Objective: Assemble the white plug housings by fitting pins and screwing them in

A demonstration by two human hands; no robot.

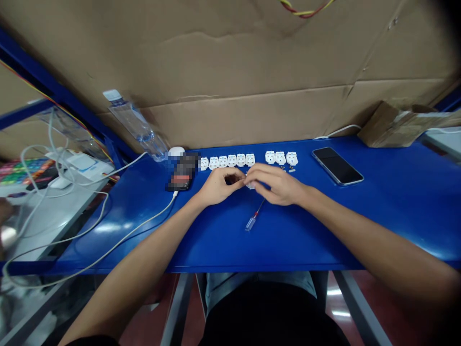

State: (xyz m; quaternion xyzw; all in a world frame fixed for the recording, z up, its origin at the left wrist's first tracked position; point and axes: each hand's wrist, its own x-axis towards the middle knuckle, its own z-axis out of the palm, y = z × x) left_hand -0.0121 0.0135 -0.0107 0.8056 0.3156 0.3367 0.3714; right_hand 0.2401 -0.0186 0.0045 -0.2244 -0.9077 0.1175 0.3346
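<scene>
From the head camera, the only feed I had, I looked down on a blue steel desk [216,242] with both bare hands meeting at its middle. The left hand [219,186] and right hand [277,185] were curled inward, neither spread open, their fingertips closing around a small white plastic piece [250,185]. The piece sat between them, just under the right hand's fingers and so nearer that hand. I could not tell which hand actually had hold of it (the fingers hid nearly all of it, and a dark patch by the left hand's fingers stayed unreadable).

Below the hands lay a small screwdriver [254,218] with a clear plastic handle and a red-flecked core. Its long axis ran diagonally, its thin metal shaft pointing up toward the right hand and stopping just short of it. Beyond the hands, matte white plug bodies [232,160] stood in a neat row, split by a short gap, with tiny gold-coloured screws [290,168] just beside the last one.

To the right lay a black glossy smartphone [337,166]. To the left were a pixelated phone [182,172] with a white cable [126,238] and a clear plastic water bottle [139,127] on its side. Corrugated cardboard [230,62] lined the back of the desk.
</scene>
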